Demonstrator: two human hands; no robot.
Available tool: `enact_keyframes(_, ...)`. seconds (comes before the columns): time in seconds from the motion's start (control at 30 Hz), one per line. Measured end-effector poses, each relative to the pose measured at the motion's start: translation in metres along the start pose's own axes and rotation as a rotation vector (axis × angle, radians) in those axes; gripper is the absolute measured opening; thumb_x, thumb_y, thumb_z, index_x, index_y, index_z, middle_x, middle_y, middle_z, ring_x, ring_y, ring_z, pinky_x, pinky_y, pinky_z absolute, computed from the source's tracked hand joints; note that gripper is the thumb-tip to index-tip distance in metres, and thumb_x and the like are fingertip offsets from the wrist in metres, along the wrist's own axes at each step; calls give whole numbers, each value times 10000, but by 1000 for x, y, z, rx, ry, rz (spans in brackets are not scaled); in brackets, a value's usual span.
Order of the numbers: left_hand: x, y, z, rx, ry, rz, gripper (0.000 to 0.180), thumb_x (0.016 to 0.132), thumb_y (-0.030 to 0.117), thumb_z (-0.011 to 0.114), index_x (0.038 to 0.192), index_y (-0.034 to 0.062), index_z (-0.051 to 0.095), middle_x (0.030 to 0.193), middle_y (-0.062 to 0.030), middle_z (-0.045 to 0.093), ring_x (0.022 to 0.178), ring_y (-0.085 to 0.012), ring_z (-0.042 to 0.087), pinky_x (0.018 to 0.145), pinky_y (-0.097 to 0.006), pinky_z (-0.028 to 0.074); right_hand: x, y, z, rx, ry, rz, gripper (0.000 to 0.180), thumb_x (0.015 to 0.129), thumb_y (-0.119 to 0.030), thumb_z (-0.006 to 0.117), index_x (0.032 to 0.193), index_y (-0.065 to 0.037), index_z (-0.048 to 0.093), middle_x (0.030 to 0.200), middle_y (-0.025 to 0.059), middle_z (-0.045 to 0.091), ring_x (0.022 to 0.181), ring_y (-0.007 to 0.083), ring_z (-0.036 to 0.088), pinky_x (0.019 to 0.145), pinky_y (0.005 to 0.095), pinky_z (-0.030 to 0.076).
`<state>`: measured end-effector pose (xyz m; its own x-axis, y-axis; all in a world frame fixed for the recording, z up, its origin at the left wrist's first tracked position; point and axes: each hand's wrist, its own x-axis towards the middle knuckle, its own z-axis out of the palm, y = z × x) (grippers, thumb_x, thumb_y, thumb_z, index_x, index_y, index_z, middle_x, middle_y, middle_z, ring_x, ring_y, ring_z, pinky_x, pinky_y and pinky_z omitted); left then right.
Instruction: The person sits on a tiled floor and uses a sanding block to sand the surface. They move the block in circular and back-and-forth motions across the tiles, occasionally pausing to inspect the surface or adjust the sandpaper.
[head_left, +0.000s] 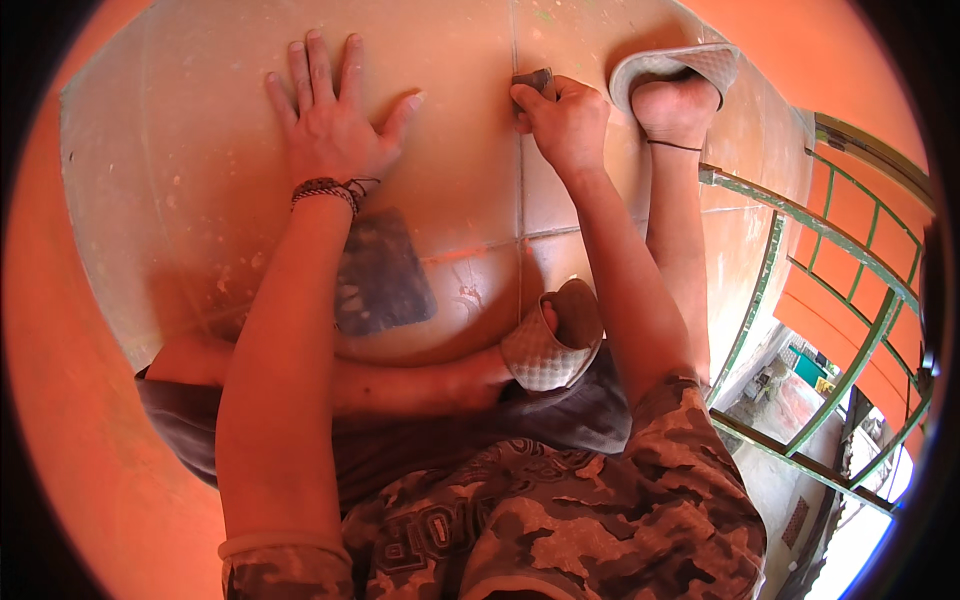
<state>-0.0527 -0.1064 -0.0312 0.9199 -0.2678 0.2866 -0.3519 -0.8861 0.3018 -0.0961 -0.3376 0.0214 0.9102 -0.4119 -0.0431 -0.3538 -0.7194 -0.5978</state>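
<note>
1. Your right hand (562, 122) pinches a small dark tool (535, 80), mostly hidden; possibly a scraper, set on the grout joint (518, 190).
2. Your left hand (330, 115) lies spread flat on the tiled floor (200, 180).
3. A dark trowel (385, 275) is half covered by your forearm.
4. A green railing (800, 260) bounds the right edge; open tile lies to the left.

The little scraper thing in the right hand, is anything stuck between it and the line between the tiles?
Nothing visible is. The right hand pinches the small dark scraper right at the grout line, with its edge apparently touching it. The left hand lies flat on the tile beside it, off the line. The dark trowel lies lower down, off it too.
</note>
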Motion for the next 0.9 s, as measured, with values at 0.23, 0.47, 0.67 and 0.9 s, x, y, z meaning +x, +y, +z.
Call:
enact_keyframes(0.23,-2,0,-1,7,-4,-6,822,875,654,554,1491,131,405,1553,-204,332,1460,-376,259,1160,-621,157,-15,2,-4,-43,-14,-2,355,787,-188,732,560,8,542,523,154,605,441,224,614,469,358,494)
enact_keyframes(0.47,0,2,0,34,-23,-8,820,876,657,550,1489,132,407,1553,-204,333,1459,-381,260,1155,-630,162,-22,1,-1,52,-28,25,366,775,-214,737,562,4,533,527,184,584,457,295,612,478,404,493)
enact_keyframes(0.67,0,2,-1,9,-49,-22,815,881,643,522,1492,117,403,1569,-213,303,1483,-374,200,1179,-617,93,-32,14,-1,99,-59,53,333,777,-223,712,592,8,560,534,184,584,497,337,612,503,425,492)
enact_keyframes(0.9,-1,-3,4,13,19,-4,813,865,651,577,1482,144,421,1553,-197,335,1455,-384,264,1150,-625,180,-13,6,3,37,-46,-4,335,778,-200,714,577,1,537,515,184,568,466,328,599,490,416,488)
